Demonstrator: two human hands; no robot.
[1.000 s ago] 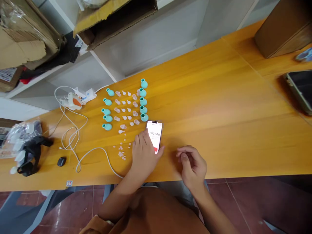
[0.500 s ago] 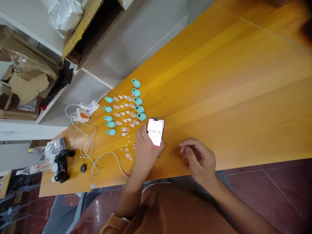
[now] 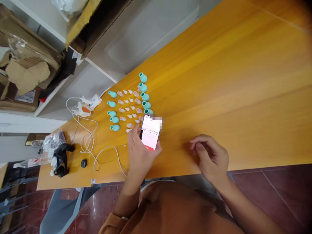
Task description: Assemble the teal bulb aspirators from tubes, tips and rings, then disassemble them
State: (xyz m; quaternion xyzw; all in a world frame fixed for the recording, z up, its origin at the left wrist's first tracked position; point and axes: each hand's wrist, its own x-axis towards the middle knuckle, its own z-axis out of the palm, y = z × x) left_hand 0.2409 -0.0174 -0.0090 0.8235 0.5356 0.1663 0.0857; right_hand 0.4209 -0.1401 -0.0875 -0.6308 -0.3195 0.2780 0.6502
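My left hand is wrapped round a phone, thumb on one side and fingers on the other. Its lit screen shows a timer at 00:00:00. To the right, my right hand is curled over the table with its thumb against the fingers, and nothing shows in it. Beyond the phone are teal vase-shaped bulbs in a column, the nearest partly behind the phone. Another column of teal bulbs lies further left. Between them sit pale pink short tubes and small drop-shaped pieces.
A white cable winds across the wooden table from a power strip. A small black case, a black strap and plastic bags lie left. Shelves with cardboard boxes stand along the far side.
My left hand and the phone have come up and left, nearer the camera. They now cover the loose small pink bits and part of the nearest teal bulb. My right hand has shifted right in view.
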